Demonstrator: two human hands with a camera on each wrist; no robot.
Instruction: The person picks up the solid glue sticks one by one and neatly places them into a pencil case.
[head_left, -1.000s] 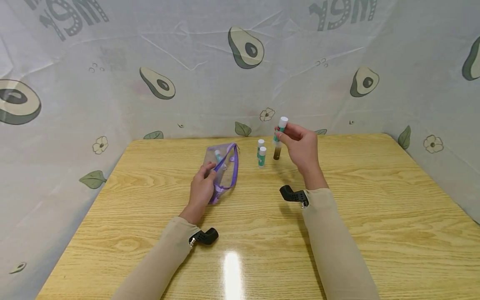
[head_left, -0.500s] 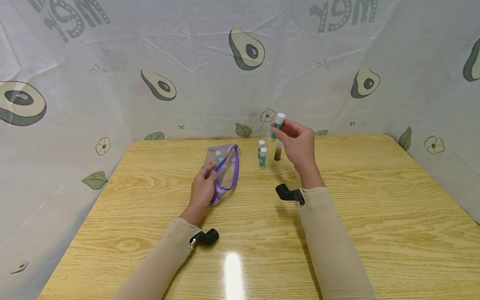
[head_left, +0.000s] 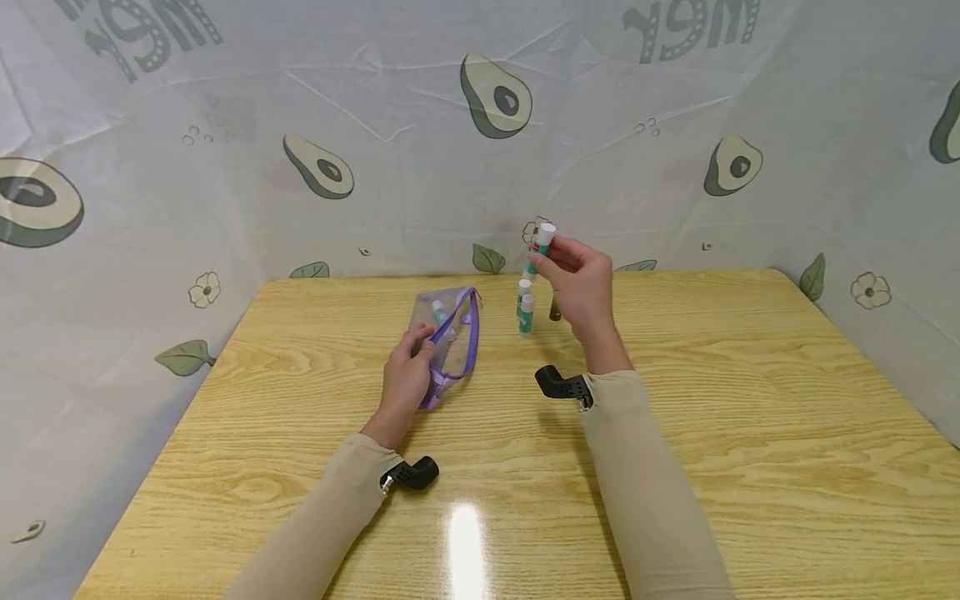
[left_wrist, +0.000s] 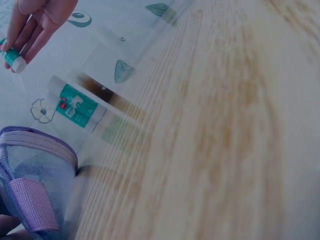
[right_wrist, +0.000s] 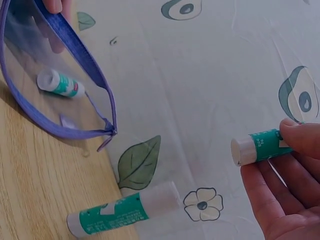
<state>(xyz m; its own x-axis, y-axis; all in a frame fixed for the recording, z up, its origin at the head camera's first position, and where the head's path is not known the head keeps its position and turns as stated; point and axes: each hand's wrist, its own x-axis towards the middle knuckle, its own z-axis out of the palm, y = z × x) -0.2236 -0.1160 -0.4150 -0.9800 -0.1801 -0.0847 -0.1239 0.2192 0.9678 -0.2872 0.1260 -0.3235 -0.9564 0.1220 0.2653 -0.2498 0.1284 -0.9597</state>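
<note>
A glue stick [head_left: 541, 248] with a teal label and a white cap is held up off the surface [head_left: 480, 433], tilted, cap end raised, its lower end just above two standing sticks in the head view. The right hand [head_left: 585, 283] pinches it between thumb and fingers, closed narrowly around the label, as the right wrist view also shows. The nearer stick [head_left: 527, 318] and the farther stick [head_left: 522, 292] stand upright beside each other, white caps up; whether they touch, I cannot tell. Just to the right of them is a dark brown cylinder [head_left: 555, 308], partly hidden by the right hand. To their left lies a mesh pouch [head_left: 472, 348] with purple trim, its mouth gaping toward the standing sticks. Inside it, seen through the mesh, rests another stick [head_left: 439, 312], lying tilted. The left hand [head_left: 407, 375] holds the pouch's near side, fingers and thumb closed on its edge. Both arms wear beige sleeves [head_left: 652, 475], each with a black wrist mount [head_left: 414, 473]. Light glares on the wood grain toward the person, and behind stands a pale cloth [head_left: 405, 183] printed with avocados, leaves and flowers.
</note>
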